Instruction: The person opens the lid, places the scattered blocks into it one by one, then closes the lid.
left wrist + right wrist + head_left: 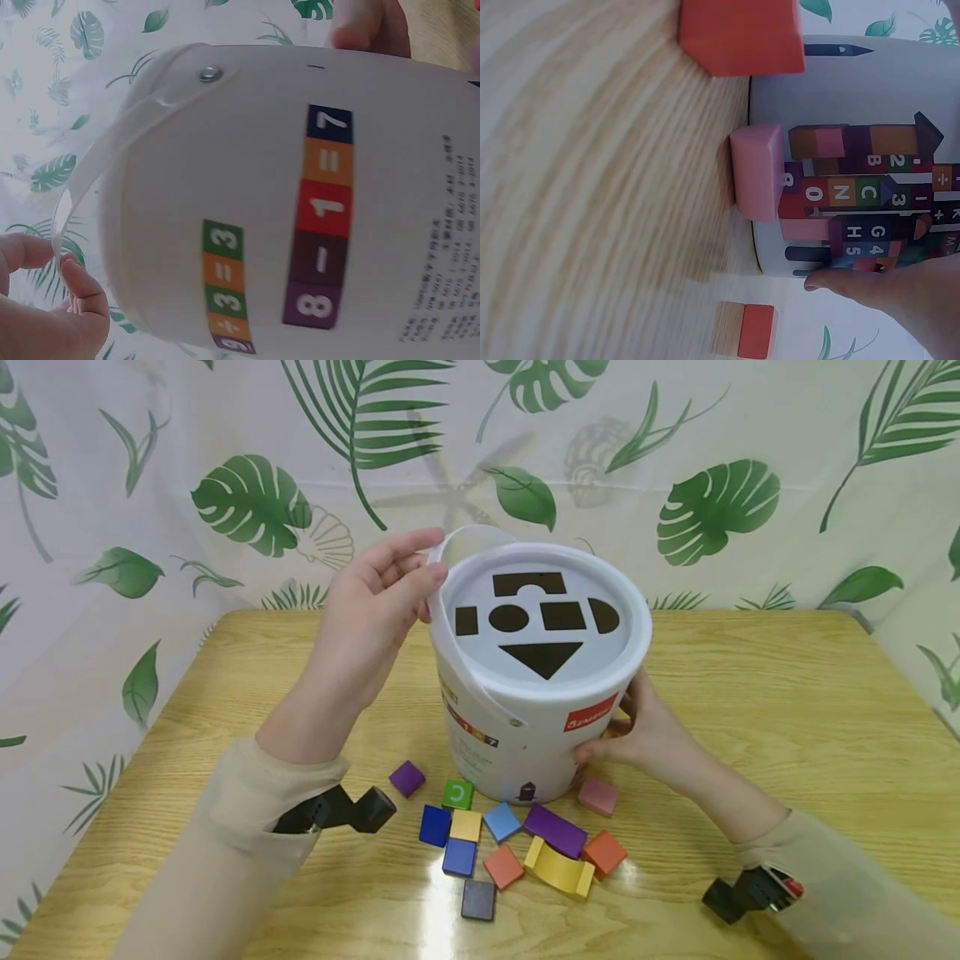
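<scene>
A hand could pass over the table (772,693) right of the bucket (540,752), beyond the right hand (648,741). In front, scattered blocks (553,831) crowd the bucket's foot; at its upper left, the left hand (367,610) and the raised handle (97,154) stand in the way.

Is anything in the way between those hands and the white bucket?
Nothing visible is. The left hand pinches the handle, and the right hand grips the side of the white bucket. The loose blocks lie on the table around its base.
</scene>
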